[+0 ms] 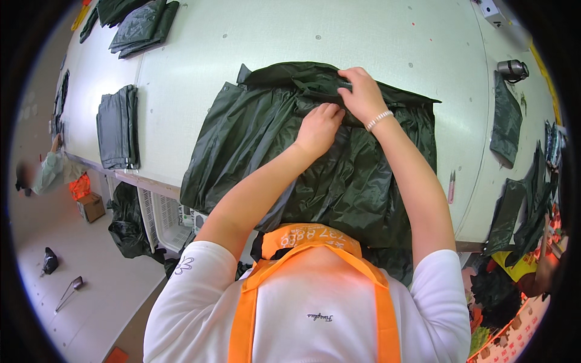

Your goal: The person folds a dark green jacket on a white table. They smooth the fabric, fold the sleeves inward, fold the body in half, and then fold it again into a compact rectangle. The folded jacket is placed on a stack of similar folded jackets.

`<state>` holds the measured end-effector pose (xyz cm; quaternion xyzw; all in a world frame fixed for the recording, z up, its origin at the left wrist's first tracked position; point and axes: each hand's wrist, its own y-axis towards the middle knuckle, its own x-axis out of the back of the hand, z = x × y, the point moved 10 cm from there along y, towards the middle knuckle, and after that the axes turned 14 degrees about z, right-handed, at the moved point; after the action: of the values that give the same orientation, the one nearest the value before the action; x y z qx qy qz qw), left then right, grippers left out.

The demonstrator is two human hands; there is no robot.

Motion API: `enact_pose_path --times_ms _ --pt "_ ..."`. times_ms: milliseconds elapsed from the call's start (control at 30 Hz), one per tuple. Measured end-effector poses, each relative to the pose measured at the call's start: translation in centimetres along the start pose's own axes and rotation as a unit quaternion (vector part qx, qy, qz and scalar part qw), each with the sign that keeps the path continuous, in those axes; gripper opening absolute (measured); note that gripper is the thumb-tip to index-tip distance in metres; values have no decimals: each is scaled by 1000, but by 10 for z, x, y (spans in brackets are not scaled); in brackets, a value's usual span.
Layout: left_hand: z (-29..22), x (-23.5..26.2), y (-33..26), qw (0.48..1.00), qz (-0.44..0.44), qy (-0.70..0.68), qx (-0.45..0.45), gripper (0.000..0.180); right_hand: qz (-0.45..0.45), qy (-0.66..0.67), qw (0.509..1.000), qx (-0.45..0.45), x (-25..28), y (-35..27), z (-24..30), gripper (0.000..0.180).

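Note:
A dark green garment of thin, shiny fabric [242, 139] lies spread and wrinkled on the pale table in front of me, its near part hanging over the edge towards my orange apron. My left hand [321, 128] rests on its upper middle, fingers curled and pressed into the cloth. Just beyond it to the right, my right hand [364, 97], with a coiled band on the wrist, grips a raised fold near the garment's far edge. Thumb and fingers stand on either side of that fold. What lies under the fingertips is partly hidden.
Folded dark green garments [118, 127] lie left, with another stack [144, 29] at the far left. A small cutter knife [451, 186] lies to the right. Farther right are a metal flask [512, 71] and more dark cloth [506, 121]. A white crate [164, 218] stands below the table's left edge.

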<state>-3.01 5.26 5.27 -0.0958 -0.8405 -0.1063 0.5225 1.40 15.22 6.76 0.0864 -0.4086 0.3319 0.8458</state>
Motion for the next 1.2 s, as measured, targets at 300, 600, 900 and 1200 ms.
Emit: enact_pose_path --times_ms 300,600,900,1200 --pt "80 -19 49 899 148 -394 123 33 -26 -46 998 28 -13 -49 -28 13" --pt "78 3 74 967 125 -144 166 28 -84 -227 970 0 -8 -18 -14 13" --pt "104 17 112 982 134 58 117 21 -12 -245 969 -12 -20 -32 -16 29" --pt "127 12 113 929 284 235 -15 20 33 -239 970 -26 -20 -11 -27 13"
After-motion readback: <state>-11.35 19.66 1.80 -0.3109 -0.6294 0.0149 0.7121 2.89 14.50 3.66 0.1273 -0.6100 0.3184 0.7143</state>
